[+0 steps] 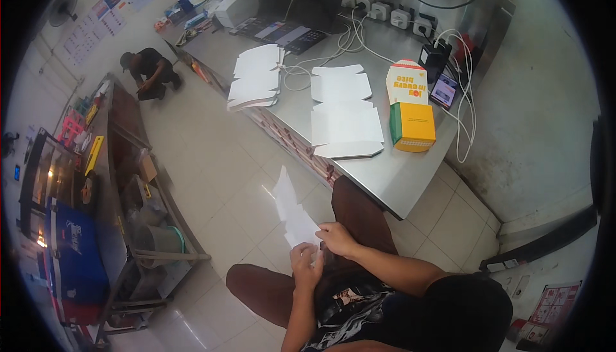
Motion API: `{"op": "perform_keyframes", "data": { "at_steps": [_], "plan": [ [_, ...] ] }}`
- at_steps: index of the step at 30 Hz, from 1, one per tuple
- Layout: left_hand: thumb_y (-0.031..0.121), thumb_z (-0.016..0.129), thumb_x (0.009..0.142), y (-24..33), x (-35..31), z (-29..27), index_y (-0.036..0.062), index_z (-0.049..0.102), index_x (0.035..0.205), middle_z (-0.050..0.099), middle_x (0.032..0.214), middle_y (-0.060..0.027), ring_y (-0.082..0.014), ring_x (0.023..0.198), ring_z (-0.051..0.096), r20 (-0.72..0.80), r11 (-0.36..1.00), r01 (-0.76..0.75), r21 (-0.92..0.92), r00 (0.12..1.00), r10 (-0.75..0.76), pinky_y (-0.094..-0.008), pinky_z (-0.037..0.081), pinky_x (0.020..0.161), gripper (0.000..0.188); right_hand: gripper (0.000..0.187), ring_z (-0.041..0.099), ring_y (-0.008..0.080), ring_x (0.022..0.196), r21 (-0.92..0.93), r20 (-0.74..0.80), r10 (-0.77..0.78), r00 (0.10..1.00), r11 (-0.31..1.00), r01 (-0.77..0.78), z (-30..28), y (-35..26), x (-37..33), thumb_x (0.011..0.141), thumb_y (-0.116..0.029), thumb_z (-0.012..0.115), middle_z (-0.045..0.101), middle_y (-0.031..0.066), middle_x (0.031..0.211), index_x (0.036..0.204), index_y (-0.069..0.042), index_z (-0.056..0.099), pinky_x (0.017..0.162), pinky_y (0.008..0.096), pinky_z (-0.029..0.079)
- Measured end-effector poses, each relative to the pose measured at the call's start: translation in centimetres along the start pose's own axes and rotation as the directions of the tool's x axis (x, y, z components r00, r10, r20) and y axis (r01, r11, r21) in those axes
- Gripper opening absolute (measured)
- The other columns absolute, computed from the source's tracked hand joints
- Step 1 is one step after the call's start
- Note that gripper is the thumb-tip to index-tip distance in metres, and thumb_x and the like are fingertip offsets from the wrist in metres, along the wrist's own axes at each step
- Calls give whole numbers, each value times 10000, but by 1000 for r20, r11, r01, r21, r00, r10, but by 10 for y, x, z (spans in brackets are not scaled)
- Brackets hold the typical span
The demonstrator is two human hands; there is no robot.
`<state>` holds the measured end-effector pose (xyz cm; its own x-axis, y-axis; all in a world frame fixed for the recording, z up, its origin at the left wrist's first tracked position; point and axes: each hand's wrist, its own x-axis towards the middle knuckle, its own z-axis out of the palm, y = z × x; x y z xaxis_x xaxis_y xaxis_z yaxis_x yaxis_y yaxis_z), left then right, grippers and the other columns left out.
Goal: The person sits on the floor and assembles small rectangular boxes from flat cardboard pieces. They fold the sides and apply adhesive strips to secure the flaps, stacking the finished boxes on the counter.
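Observation:
I sit with brown-trousered knees in front of a steel counter. Both hands hold one flat white cardboard box blank above my lap. My left hand grips its lower edge from below. My right hand pinches the same lower end from the right. The blank sticks up and to the left over the floor. On the counter lie more flat white blanks in a loose row, and a second pile of blanks farther left. A folded yellow and green box stands beside them with its lid up.
A phone, chargers, white cables and wall sockets crowd the counter's back. A printer and keyboard sit farther off. At left runs a steel shelf unit with bins. Another person crouches on the tiled floor far away.

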<state>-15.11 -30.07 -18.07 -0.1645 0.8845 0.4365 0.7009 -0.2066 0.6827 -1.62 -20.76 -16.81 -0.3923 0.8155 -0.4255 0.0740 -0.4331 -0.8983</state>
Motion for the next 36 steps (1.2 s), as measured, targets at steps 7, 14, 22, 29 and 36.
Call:
{"op": "perform_keyframes", "data": {
  "at_steps": [7, 14, 22, 29, 36],
  "plan": [
    [102, 620, 1000, -10, 5, 14, 42, 607, 991, 613, 883, -34, -125, 697, 572, 195, 351, 563, -749, 693, -694, -284, 502, 662, 62, 192, 676, 249, 814, -507, 3, -659, 753, 648, 568, 1, -1, 3, 949, -124, 632, 629, 132, 901, 1056, 6, 725, 693, 325, 544],
    [77, 666, 982, 13, 24, 7, 10, 573, 1043, 634, 950, -76, -157, 870, 641, 222, 32, 345, -938, 670, -708, -331, 581, 797, 129, 183, 676, 282, 828, -600, 180, -761, 623, 416, 683, 9, -30, -13, 926, -100, 666, 650, 122, 893, 1080, -26, 730, 712, 353, 555],
    [48, 676, 980, 17, 28, -5, -24, 613, 1035, 674, 1010, -113, -200, 926, 682, 6, 251, 248, -936, 723, -691, -350, 581, 918, 110, 147, 721, 227, 851, -336, 112, -597, 795, 730, 595, 19, -54, -16, 914, -92, 720, 715, 125, 957, 1023, 6, 720, 741, 329, 575],
    [73, 696, 975, 13, 29, -19, 9, 606, 1021, 676, 989, -91, -184, 938, 675, 88, 192, 283, -940, 743, -664, -369, 572, 939, 120, 125, 685, 159, 940, -162, 156, -404, 901, 890, 427, 18, -60, -15, 927, -67, 702, 705, 114, 1113, 1011, 22, 727, 828, 306, 552],
    [85, 693, 979, 16, 28, -16, 16, 589, 1035, 670, 1010, -89, -185, 980, 671, 150, 89, 264, -960, 759, -634, -395, 561, 985, 137, 114, 669, 153, 964, -60, 96, -333, 938, 939, 340, 21, -62, -14, 952, -71, 679, 668, 118, 1226, 1003, 12, 738, 850, 293, 536]
  ]
}}
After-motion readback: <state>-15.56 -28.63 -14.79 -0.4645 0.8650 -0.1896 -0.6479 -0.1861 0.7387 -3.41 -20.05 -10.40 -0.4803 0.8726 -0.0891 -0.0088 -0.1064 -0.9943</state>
